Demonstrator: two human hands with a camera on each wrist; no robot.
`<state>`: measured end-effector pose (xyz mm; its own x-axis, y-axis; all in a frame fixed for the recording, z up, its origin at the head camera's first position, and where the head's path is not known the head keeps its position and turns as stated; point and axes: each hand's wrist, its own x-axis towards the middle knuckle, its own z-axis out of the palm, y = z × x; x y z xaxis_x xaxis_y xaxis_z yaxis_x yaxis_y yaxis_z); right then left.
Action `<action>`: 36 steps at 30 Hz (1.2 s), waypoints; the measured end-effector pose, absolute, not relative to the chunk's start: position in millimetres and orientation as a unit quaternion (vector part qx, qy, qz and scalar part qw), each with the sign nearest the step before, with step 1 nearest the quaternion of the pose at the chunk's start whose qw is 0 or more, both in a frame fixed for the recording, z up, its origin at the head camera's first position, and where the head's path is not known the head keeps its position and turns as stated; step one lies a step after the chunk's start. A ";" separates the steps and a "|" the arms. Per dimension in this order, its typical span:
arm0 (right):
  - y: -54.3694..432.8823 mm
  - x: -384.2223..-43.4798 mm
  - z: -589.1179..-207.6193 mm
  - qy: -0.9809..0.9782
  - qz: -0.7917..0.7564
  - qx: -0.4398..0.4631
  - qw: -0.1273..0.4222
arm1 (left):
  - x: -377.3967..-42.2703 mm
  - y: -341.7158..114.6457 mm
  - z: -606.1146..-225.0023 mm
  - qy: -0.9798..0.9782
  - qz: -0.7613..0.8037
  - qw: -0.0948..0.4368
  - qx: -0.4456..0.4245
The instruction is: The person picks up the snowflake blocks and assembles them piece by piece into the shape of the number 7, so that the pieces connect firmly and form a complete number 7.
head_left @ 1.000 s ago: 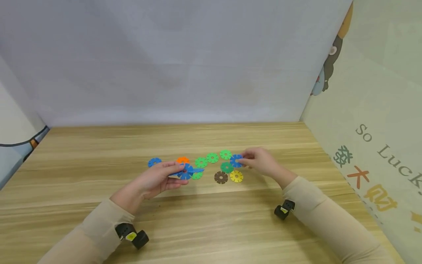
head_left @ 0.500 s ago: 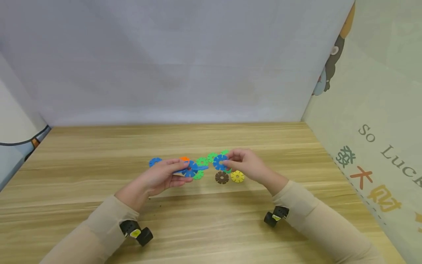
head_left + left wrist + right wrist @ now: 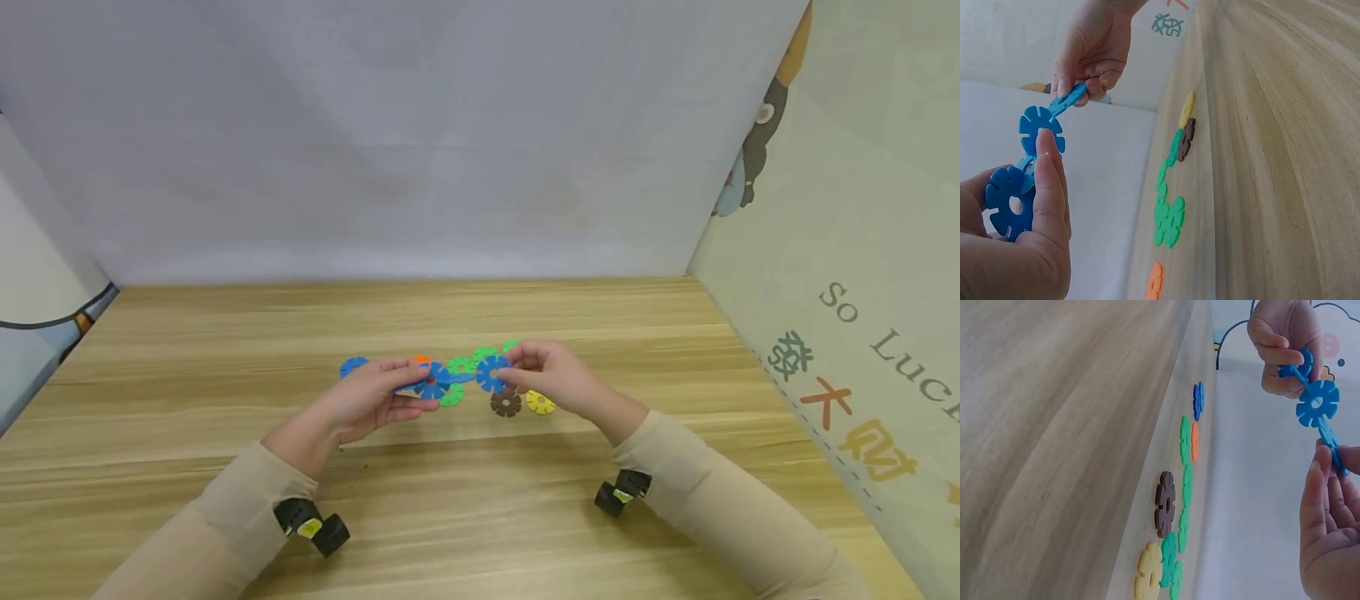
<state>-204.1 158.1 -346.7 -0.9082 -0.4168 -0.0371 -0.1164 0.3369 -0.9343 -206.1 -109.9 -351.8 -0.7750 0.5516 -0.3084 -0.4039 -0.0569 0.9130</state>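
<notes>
My left hand holds a short chain of blue notched plastic discs, slotted together at angles, between thumb and fingers. One of its discs faces the left wrist camera, between that thumb and the fingers. My right hand pinches another blue disc by its edge. In both wrist views this disc meets the free end disc of the chain, edge to edge and turned at an angle. Both hands are raised over the table, close together.
Loose discs lie flat on the wooden table: a blue one, an orange one, a brown one, a yellow one and several green ones. A pale curtain hangs behind; a printed wall covering stands right.
My right hand has carried its blue disc leftward, from above the loose discs to the end of the chain. The left hand has shifted slightly right with the chain.
</notes>
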 end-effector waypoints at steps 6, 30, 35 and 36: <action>157.3 -204.5 -347.7 0.807 -0.545 -0.177 0.139 | -205.8 -110.6 -351.5 0.604 0.723 0.328 0.062; 148.1 -200.7 -344.1 0.815 -0.514 -0.230 0.138 | -215.7 -112.0 -345.4 0.714 0.590 0.356 0.124; 148.1 -201.2 -349.8 0.801 -0.526 -0.234 0.167 | -218.6 -112.2 -344.1 0.719 0.562 0.375 0.163; 148.1 -201.4 -351.2 0.796 -0.531 -0.233 0.175 | -218.5 -112.1 -343.9 0.720 0.558 0.378 0.168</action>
<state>-201.4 148.1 -351.2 -0.8300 -0.5569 -0.0313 -0.1848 0.3274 -0.9267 -218.5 -112.1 -343.9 -0.6579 0.6633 -0.3567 -0.1797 0.3217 0.9296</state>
